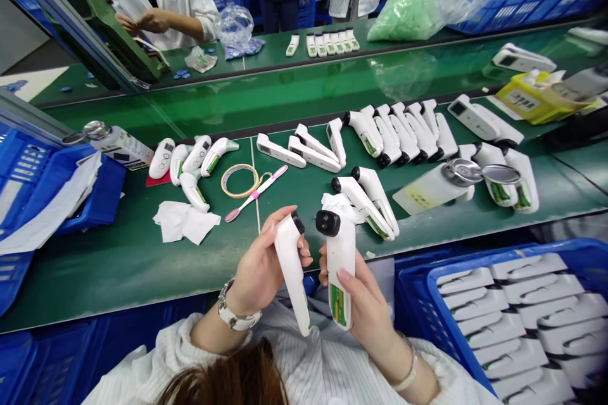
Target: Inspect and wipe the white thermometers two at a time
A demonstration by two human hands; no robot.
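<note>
My left hand (pixel 259 266) is closed around a white handheld infrared thermometer (pixel 291 272) with a black tip, its head up and handle slanting down. In my right hand (pixel 368 297) is a second infrared thermometer (pixel 341 256), its black sensor end up and green showing in its open handle. The two are held side by side, apart, over the bench's front edge. Just beyond them lie a pair of similar thermometers (pixel 365 202) and a crumpled white tissue (pixel 341 205). A pink and white toothbrush (pixel 256 193) and a tape roll (pixel 240 180) lie beyond my left hand.
Rows of thermometers (pixel 403 133) lie along the green bench (pixel 228 278). A pump bottle (pixel 427 188) lies to the right, another bottle (pixel 118 142) to the left. A blue crate (pixel 427 272) of white units stands at right. Co-workers, one with hands (pixel 154 20) visible, are across the bench.
</note>
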